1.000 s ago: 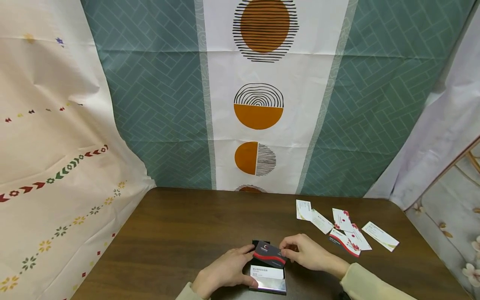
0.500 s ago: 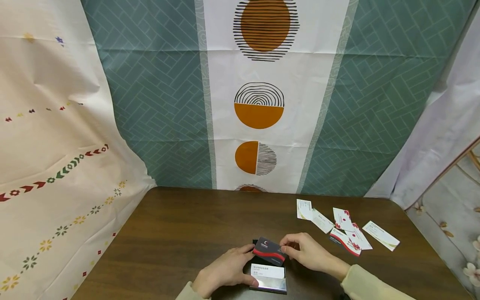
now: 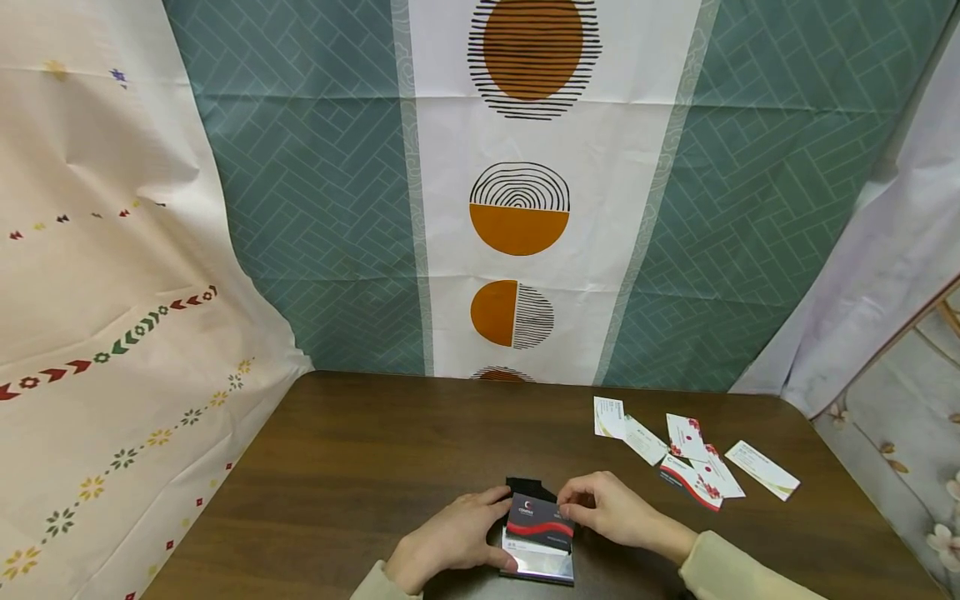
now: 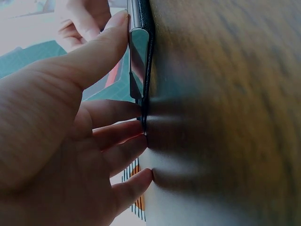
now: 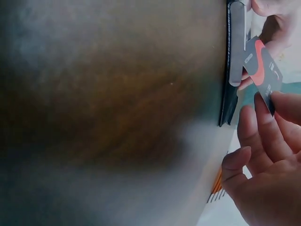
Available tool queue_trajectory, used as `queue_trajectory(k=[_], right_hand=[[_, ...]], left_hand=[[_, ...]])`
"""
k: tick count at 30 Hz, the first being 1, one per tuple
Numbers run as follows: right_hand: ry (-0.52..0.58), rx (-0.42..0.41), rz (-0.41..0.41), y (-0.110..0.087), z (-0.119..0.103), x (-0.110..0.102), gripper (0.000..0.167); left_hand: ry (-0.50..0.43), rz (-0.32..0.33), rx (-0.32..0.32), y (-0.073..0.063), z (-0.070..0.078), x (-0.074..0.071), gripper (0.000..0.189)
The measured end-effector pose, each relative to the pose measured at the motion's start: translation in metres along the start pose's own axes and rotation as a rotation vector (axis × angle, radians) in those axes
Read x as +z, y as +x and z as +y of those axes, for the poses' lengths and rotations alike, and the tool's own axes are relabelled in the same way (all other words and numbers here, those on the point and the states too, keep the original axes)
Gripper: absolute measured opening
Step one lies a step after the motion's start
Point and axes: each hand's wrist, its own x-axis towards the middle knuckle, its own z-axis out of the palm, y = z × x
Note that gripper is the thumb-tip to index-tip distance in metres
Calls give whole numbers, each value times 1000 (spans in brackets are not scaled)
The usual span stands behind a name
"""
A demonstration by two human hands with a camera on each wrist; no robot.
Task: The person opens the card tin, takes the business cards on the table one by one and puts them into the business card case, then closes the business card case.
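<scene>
A card case [image 3: 550,567] lies open on the table, with a black cover behind and a shiny metal compartment in front. White business cards [image 3: 517,546] show in that compartment. My left hand [image 3: 457,537] presses its thumb on the metal edge, its other fingers spread along the cover and tabletop in the left wrist view. A dark grey business card [image 3: 534,510] with a red wave is pinched between thumb and fingers of my right hand [image 3: 611,510]. The card is tilted over the case in the right wrist view [image 5: 263,70]; whether its lower edge touches the white cards, I cannot tell.
Several loose business cards [image 3: 684,435] lie partly overlapping on the brown table [image 3: 360,450], at the back right. One white card [image 3: 762,470] lies apart, farthest right. A patterned cloth [image 3: 517,125] hangs behind the table.
My right hand has brought the dark card down and toward me, from over the cover to above the white cards, and straightened it. The left hand keeps its place on the case.
</scene>
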Motion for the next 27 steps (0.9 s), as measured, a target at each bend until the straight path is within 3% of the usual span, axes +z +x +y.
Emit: queue_trajectory(k=[15, 27], right_hand=[[-87, 2, 2, 1, -1, 12, 6], [-154, -94, -14, 0, 1, 20, 8]], left_hand=[[16, 13, 18, -1, -1, 1, 85], [26, -3, 6, -2, 2, -2, 87]])
